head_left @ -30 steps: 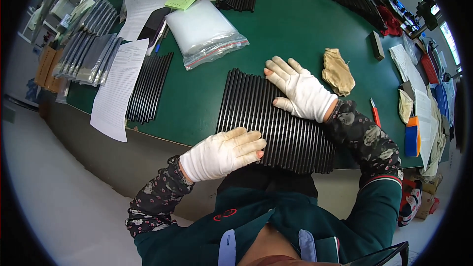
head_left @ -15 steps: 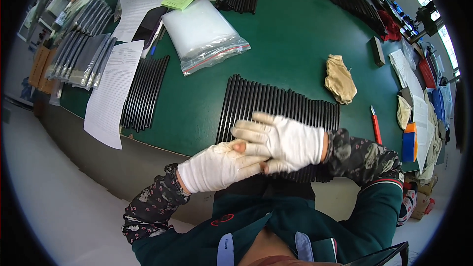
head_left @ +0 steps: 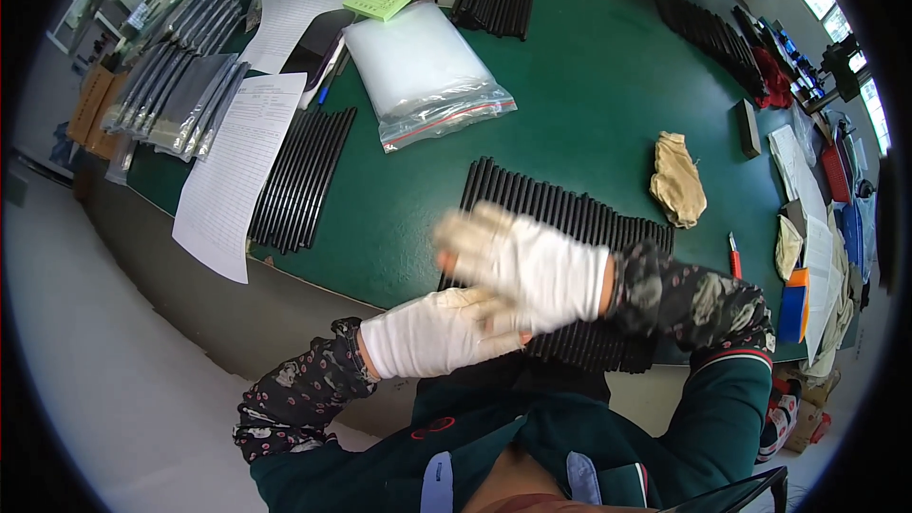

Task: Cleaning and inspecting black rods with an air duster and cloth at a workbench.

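A row of slim black rods (head_left: 570, 214) lies side by side on the green table (head_left: 399, 214) in front of me. My right hand (head_left: 527, 261), in a white glove with bare fingertips, is over the left part of this row. Its fingers stretch out to the left, slightly smeared by motion, and no object shows in them. Below it, at the table's near edge, my left hand (head_left: 442, 334) wears a similar glove and reaches right with its fingers extended. The right hand partly covers the left fingers. Whether either palm touches the rods is hidden.
Left stand another rod bundle (head_left: 304, 180), a printed sheet (head_left: 242, 161) and bagged parts (head_left: 180, 100). A clear zip bag (head_left: 427, 76) lies beyond, beside more rods (head_left: 494, 0). Rightward are a tan cloth (head_left: 677, 180), a red-handled knife (head_left: 734, 256) and a dark block (head_left: 748, 128).
My right hand has shifted slightly left and up over the rods. My left hand has moved a little right. The whole table appears shifted right in the view.
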A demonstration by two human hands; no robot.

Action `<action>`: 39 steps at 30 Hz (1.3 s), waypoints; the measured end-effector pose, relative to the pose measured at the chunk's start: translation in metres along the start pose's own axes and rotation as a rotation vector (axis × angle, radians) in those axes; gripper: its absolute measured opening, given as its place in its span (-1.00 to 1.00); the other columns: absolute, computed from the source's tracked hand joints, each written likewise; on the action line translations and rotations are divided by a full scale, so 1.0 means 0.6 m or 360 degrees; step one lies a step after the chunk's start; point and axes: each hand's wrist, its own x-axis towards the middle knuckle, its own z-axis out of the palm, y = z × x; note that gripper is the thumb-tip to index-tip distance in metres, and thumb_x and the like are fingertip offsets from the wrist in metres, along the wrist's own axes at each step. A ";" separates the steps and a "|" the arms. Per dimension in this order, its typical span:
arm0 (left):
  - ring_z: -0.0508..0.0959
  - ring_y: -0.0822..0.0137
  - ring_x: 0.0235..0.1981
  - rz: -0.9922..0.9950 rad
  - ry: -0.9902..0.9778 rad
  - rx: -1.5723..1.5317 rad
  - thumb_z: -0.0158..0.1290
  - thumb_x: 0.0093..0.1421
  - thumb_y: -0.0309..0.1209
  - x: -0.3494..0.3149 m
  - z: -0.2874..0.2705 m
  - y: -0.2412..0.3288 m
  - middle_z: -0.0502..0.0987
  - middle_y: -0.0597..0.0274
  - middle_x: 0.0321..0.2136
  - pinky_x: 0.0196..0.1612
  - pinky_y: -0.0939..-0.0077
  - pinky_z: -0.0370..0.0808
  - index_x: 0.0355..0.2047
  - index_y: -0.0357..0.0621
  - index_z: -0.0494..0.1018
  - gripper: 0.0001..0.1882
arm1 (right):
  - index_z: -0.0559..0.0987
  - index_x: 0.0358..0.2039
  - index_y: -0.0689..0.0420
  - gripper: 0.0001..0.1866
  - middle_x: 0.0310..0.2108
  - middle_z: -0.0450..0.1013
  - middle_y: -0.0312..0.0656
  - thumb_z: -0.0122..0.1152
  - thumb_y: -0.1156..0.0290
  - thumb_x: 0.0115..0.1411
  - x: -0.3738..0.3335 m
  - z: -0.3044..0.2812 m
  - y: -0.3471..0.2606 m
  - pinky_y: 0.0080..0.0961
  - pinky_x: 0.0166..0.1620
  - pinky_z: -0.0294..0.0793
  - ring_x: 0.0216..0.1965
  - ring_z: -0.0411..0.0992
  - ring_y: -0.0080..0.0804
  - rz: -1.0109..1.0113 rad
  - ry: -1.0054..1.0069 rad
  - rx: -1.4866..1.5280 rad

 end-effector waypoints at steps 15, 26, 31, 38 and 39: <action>0.45 0.12 0.04 0.0207 0.0162 0.0007 -0.06 0.20 -0.41 0.020 -0.001 -0.013 0.42 0.04 0.05 0.11 0.36 0.40 -0.02 -0.21 0.42 -0.66 | 0.25 0.17 0.31 -0.22 0.21 0.15 0.17 0.05 -0.06 0.13 0.012 -0.023 0.090 -0.08 0.33 0.00 0.27 0.13 0.03 0.0373 0.0119 -0.0424; 0.49 0.17 -0.03 0.0035 0.0081 -0.0033 -0.05 0.20 -0.39 0.000 -0.001 -0.007 0.47 0.12 0.00 0.03 0.35 0.45 -0.04 -0.15 0.44 -0.68 | 0.24 0.20 0.28 -0.19 0.21 0.17 0.17 0.06 -0.10 0.12 0.018 0.005 0.004 -0.10 0.34 -0.05 0.31 0.09 0.00 0.0020 0.0017 -0.0094; 0.51 0.22 -0.07 0.0093 0.0209 0.0073 0.02 0.18 -0.40 0.024 -0.004 0.001 0.49 0.19 -0.06 -0.01 0.43 0.47 -0.11 -0.13 0.45 -0.74 | 0.16 0.26 0.27 -0.12 0.26 0.09 0.19 -0.38 -0.28 0.25 0.003 -0.038 0.052 -0.02 0.32 -0.05 0.32 0.04 0.09 0.0376 -0.0039 -0.0467; 0.42 0.07 0.05 0.0014 0.0092 -0.0414 0.12 0.00 -0.43 0.013 0.010 -0.012 0.44 0.06 -0.02 0.14 0.24 0.38 -0.04 -0.20 0.41 -0.55 | 0.06 0.31 0.32 -0.11 0.31 -0.02 0.25 -0.17 -0.20 0.26 -0.033 -0.004 -0.047 -0.20 0.35 -0.03 0.36 -0.05 0.12 0.0072 0.0228 0.1005; 0.42 0.06 0.05 0.0098 0.0021 -0.0302 0.18 -0.07 -0.41 0.027 -0.013 -0.007 0.43 0.06 -0.02 0.15 0.23 0.37 -0.04 -0.22 0.39 -0.47 | 0.06 0.30 0.32 -0.13 0.32 -0.04 0.26 -0.21 -0.20 0.28 -0.051 -0.014 -0.032 -0.21 0.35 -0.02 0.35 -0.04 0.15 0.0161 0.0426 0.0836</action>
